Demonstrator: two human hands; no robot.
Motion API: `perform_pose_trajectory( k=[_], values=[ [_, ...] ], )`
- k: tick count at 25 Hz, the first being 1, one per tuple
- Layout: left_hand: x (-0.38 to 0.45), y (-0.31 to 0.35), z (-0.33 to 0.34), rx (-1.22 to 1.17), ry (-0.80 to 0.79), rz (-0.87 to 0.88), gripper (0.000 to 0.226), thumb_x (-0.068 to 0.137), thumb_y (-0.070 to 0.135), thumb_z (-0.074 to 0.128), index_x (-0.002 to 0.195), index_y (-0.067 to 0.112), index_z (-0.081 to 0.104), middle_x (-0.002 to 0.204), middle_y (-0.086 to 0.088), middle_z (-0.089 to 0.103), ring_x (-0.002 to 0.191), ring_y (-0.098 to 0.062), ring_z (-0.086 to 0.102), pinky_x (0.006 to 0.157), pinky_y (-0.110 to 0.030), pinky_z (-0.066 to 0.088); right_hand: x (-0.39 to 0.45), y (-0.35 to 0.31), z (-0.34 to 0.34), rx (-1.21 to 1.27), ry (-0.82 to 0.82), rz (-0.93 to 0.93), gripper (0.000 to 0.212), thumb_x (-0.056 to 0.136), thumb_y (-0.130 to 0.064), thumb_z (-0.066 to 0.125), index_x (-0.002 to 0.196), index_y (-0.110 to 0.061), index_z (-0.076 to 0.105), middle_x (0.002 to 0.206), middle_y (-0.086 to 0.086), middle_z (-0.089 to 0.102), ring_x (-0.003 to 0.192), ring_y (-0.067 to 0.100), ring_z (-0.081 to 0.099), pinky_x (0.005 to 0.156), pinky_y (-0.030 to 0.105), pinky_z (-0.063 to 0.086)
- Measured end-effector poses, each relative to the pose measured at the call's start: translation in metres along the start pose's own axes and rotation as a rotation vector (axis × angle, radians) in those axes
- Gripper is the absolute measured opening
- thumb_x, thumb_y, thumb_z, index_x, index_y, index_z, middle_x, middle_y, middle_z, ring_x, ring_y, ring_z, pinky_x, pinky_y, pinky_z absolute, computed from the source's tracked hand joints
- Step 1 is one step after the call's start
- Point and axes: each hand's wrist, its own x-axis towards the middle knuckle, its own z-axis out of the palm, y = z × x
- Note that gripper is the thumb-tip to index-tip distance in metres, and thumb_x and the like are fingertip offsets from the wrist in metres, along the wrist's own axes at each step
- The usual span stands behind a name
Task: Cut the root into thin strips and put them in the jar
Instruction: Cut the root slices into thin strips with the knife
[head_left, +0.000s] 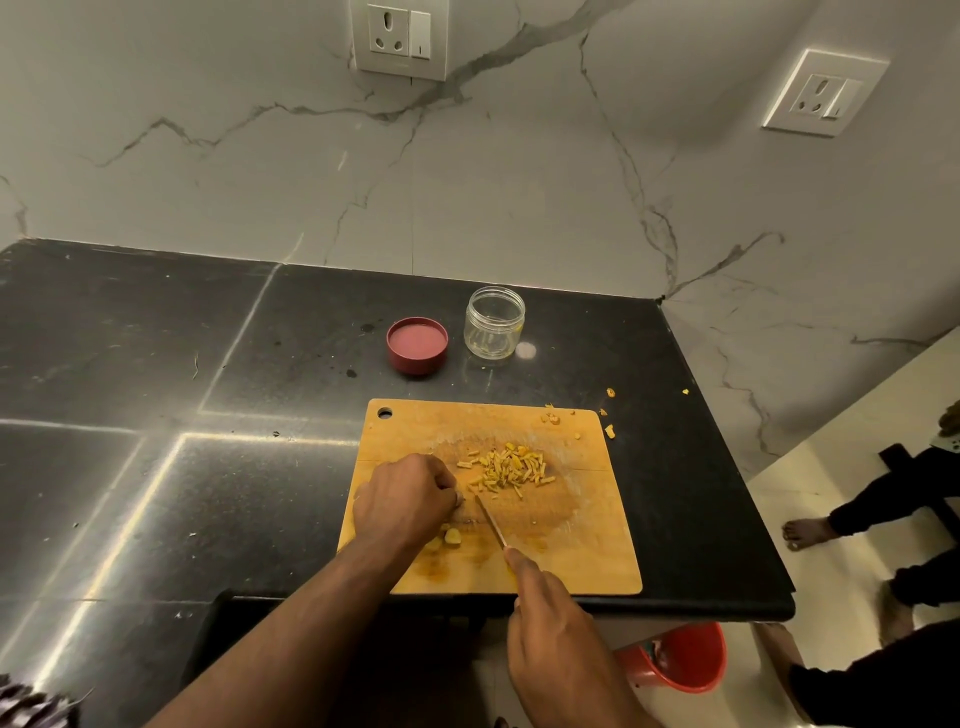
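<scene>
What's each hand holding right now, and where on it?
Right hand grips the knife by its handle, forefinger along the spine. Left hand is curled over something on the cutting board; fingers hide it.

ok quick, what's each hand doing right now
Left hand: fingers curled down on the cutting board, apparently pinning a root piece; the piece itself is hidden.
Right hand: gripping the knife, blade on the board.

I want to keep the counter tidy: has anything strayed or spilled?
Yes. A few yellow bits lie on the black counter, off the cutting board past its far right corner. The strips sit piled on the board.
</scene>
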Motion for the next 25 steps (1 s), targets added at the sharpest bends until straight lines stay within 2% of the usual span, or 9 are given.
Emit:
perform_pose_trajectory(
  k=[3, 6, 13, 17, 20, 25],
  values=[
    [-0.001, -0.001, 0.001, 0.009, 0.013, 0.023, 0.017, 0.090, 0.033, 0.069, 0.105, 0.032, 0.076, 0.101, 0.015, 0.073, 0.092, -0.010, 0.065, 0.080, -0.039, 0.059, 0.003, -0.003, -0.003, 0.041, 0.014, 0.000, 0.052, 0.104, -0.028, 0.033, 0.151, -0.040, 0.015, 0.140, -0.013, 0.041, 0.116, 0.007, 0.051, 0.093, 0.024, 0.045],
    [-0.002, -0.001, 0.002, 0.015, 0.024, 0.008, 0.015, 0.089, 0.033, 0.069, 0.103, 0.032, 0.076, 0.097, 0.014, 0.074, 0.092, -0.011, 0.065, 0.079, -0.039, 0.058, 0.009, -0.008, -0.003, 0.063, -0.003, -0.019, 0.052, 0.104, -0.027, 0.033, 0.152, -0.039, 0.016, 0.144, -0.013, 0.040, 0.121, 0.006, 0.048, 0.097, 0.024, 0.043],
    [0.000, 0.000, 0.001, 0.014, 0.016, -0.003, 0.010, 0.089, 0.032, 0.069, 0.095, 0.031, 0.077, 0.088, 0.015, 0.073, 0.081, -0.010, 0.065, 0.068, -0.032, 0.056, 0.027, -0.010, 0.003, 0.037, -0.030, -0.020, 0.051, 0.104, -0.025, 0.034, 0.151, -0.036, 0.019, 0.144, -0.009, 0.043, 0.122, 0.009, 0.047, 0.100, 0.028, 0.044],
    [0.001, 0.001, 0.001, 0.023, 0.015, -0.006, 0.009, 0.089, 0.034, 0.069, 0.093, 0.031, 0.076, 0.084, 0.016, 0.071, 0.076, -0.008, 0.064, 0.062, -0.028, 0.053, 0.023, -0.007, 0.004, 0.053, -0.046, -0.017, 0.052, 0.104, -0.025, 0.035, 0.151, -0.037, 0.019, 0.142, -0.010, 0.044, 0.119, 0.007, 0.046, 0.096, 0.024, 0.042],
    [0.002, -0.001, 0.001, 0.020, -0.002, -0.004, 0.006, 0.088, 0.036, 0.070, 0.089, 0.032, 0.075, 0.083, 0.016, 0.071, 0.077, -0.008, 0.064, 0.065, -0.030, 0.055, 0.010, -0.005, 0.006, 0.067, -0.047, -0.018, 0.053, 0.104, -0.025, 0.035, 0.151, -0.039, 0.017, 0.138, -0.011, 0.045, 0.108, 0.003, 0.048, 0.090, 0.020, 0.042],
    [0.001, -0.002, 0.002, 0.028, 0.002, 0.011, 0.009, 0.088, 0.035, 0.068, 0.093, 0.033, 0.076, 0.088, 0.017, 0.072, 0.081, -0.010, 0.064, 0.072, -0.038, 0.059, -0.003, 0.001, 0.006, 0.050, 0.009, 0.001, 0.054, 0.104, -0.026, 0.035, 0.152, -0.039, 0.015, 0.136, -0.013, 0.043, 0.110, 0.007, 0.054, 0.090, 0.022, 0.047]
  ],
)
